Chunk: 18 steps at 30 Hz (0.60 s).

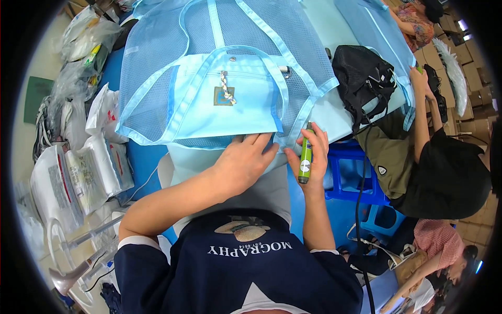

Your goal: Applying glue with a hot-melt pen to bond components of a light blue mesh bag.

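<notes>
**A:** Where are the hands?

**B:** The left hand (244,159) lies flat and open, palm down, fingers spread on the lower edge of a light-blue mesh tote bag with a solid pale-blue front pocket (222,99). It grips nothing; it presses the fabric to the table. The right hand (312,152) is closed around a slim green pen-shaped tool with a white label (305,156), held upright, its dark tip at the bag's lower right corner binding.

**A:** And the bag itself?

**B:** Spread flat on the blue table (144,157) right in front of the person, handles (214,23) pointing away. A small square tag with a braided cord pull (225,91) hangs at the pocket's zip. A second pale-blue piece lies under the bag's lower edge, beneath the left palm.

**A:** So what step would you call this?

**B:** My judgement: working along the seam or trimmed edge with the tool, near the corner. Whether the tip touches the binding I cannot tell.

**A:** What does a next move ask for?

**B:** Probably keeping the fabric taut under the flat hand while the tip follows the edge, since mesh shifts and puckers easily.

**A:** Around them?

**B:** Clear plastic packets (78,172) are piled at the left. A black mesh bag (363,73) sits to the right, with more light-blue bags beyond. A seated co-worker in a black cap (444,178) reaches up to the table edge, well apart from the person's own hands.
</notes>
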Tool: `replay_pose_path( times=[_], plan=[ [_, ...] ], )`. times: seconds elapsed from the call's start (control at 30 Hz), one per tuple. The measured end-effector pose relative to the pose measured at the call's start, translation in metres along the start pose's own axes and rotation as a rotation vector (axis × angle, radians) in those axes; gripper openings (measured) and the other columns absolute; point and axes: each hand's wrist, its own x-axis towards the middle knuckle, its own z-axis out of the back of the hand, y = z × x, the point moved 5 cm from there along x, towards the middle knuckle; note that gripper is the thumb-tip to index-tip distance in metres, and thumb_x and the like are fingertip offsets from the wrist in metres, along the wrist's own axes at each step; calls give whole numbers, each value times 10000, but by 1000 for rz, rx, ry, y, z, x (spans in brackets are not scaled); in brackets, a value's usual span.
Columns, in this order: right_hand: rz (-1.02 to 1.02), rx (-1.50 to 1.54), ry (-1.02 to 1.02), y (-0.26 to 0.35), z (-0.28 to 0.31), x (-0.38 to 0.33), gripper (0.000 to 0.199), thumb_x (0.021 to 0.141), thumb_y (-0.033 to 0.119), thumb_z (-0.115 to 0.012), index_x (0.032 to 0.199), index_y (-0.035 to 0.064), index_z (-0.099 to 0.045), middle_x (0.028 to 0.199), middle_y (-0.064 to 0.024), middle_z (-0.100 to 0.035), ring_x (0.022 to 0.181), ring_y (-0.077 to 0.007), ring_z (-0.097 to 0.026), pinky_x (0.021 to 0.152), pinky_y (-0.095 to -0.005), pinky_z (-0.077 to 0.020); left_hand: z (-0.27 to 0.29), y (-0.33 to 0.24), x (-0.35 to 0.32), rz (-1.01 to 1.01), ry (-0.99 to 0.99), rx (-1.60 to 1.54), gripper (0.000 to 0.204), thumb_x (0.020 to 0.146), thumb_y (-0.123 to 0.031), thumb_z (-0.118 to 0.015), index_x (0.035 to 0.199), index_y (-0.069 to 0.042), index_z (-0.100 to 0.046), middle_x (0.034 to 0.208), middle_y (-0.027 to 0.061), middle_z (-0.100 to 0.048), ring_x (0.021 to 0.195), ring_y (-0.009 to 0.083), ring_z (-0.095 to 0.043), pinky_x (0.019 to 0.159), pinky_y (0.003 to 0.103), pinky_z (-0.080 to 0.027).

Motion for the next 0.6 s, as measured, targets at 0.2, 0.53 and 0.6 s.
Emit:
replay_pose_path(
  times=[0.2, 0.53, 0.6],
  plan=[
    [-23, 210, -73, -3, 17, -7, 399, 793, 186, -734, 1135, 2, -643, 948, -106, -654, 1041, -321, -588, 1033, -476, -356, -13, 6, -10, 92, -2, -143, 409, 726, -87, -615, 1133, -72, -645, 1162, 128, -529, 1109, 309, -521, 915, 406, -458],
    [-144, 293, 35, 19, 18, -7, 276, 673, -27, -793, 912, 12, -659, 828, -114, -669, 755, -240, -622, 676, -311, -493, -10, 0, -14, 110, -170, -114, 424, 695, -61, -628, 1117, -79, -658, 1131, 111, -552, 1078, 297, -546, 885, 405, -458],
    [-58, 251, 81, 25, 16, -3, 266, 693, -12, -785, 928, 16, -665, 832, -113, -670, 752, -239, -620, 674, -316, -493, -9, 1, -14, 107, -184, -124, 422, 692, -61, -629, 1113, -77, -659, 1126, 109, -554, 1079, 294, -546, 880, 403, -459]
  ],
)
